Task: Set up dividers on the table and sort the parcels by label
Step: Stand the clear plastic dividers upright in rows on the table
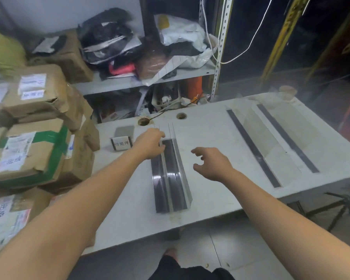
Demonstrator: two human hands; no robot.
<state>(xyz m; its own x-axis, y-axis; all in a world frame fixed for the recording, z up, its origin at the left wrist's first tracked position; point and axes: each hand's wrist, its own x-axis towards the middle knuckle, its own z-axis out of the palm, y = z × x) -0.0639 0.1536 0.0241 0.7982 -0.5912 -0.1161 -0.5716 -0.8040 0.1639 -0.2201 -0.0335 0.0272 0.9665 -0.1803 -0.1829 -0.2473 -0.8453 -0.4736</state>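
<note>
Two clear dividers with dark base strips (171,174) stand side by side in the middle of the white table (210,190). My left hand (150,143) grips the far end of the left one. My right hand (211,162) hovers just right of them, fingers loosely curled, holding nothing. Two more dividers (253,148) (287,138) stand spaced apart on the table's right half. A small label sign (121,143) with printed characters stands left of my left hand. Taped cardboard parcels (32,150) with white labels are piled at the table's left end.
A metal shelf (129,82) behind the table holds bags and soft parcels. Two round cable holes (181,116) sit in the table's far edge. A folding stand (337,207) is under the right end. White cords hang at the back.
</note>
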